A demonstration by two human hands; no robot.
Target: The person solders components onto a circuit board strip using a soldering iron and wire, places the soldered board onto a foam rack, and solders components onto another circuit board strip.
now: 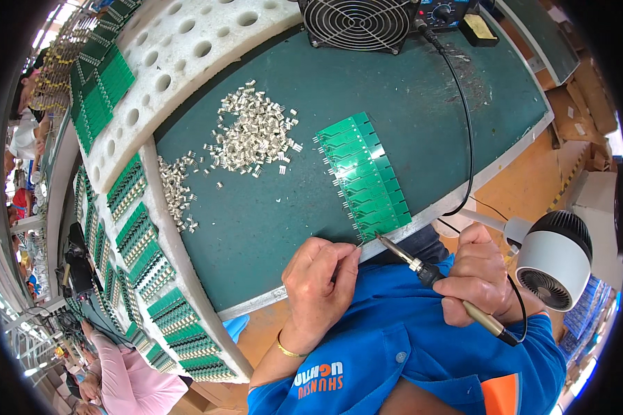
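Observation:
A green circuit board panel (360, 176), made up of several joined strips, lies on the dark green mat, with small pin connectors along its left edge. My right hand (477, 277) is closed round the handle of a soldering iron (429, 274), whose tip reaches the panel's near end. Beside that same corner, my left hand (318, 283) pinches a thin solder wire (360, 243) between thumb and fingertips. Most of the wire is hidden inside the hand. Iron tip and wire end are close together; whether they touch is too small to tell.
Loose white connectors form a large pile (253, 131) and a smaller one (176, 194) to the left. White foam (208, 21) with holes borders the mat; several finished-looking boards (176, 311) fill the left foam tray. A black fan (356, 24) and soldering station (443, 14) stand behind, its cable (469, 124) curving right.

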